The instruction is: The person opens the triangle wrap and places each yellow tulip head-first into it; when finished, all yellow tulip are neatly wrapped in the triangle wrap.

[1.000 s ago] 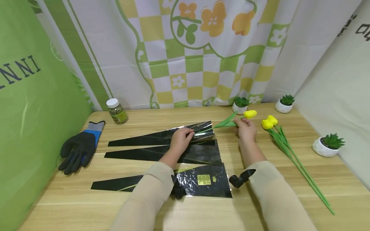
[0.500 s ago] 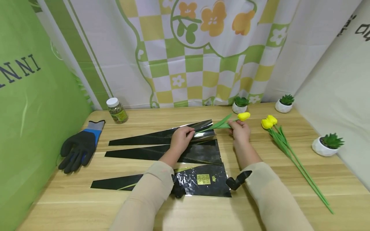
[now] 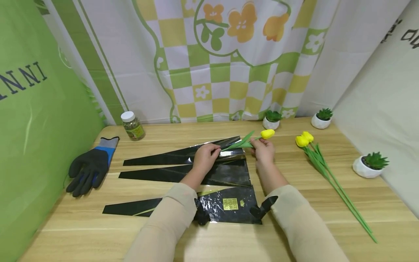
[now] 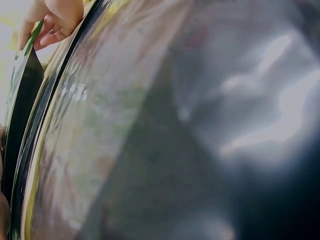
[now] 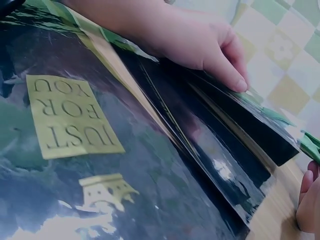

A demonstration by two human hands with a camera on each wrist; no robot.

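A yellow artificial tulip (image 3: 267, 134) lies along the mouth of the farthest black cellophane flower sleeve (image 3: 173, 155), its green stem partly inside. My right hand (image 3: 264, 152) pinches the stem just below the bloom; the left wrist view also shows those fingers (image 4: 57, 22) on the green. With thumb and fingertips my left hand (image 3: 204, 158) holds the sleeve's raised upper layer, as the right wrist view shows at its thumb (image 5: 230, 75). A second flower sleeve (image 3: 232, 173) lies just nearer, and a third flower sleeve (image 3: 245, 214), printed in gold "JUST FOR YOU", lies below both forearms.
Two more yellow tulips (image 3: 304, 139) lie together on the right of the wooden table (image 3: 82, 233). Three small potted succulents (image 3: 370, 165) stand toward the back and right. At left are a black and blue work glove (image 3: 90, 167) and a white-capped jar (image 3: 133, 126).
My right hand has moved left, sliding the tulip stem deeper into the sleeve, so its bloom is closer to the mouth. The left hand stays in place on the sleeve.
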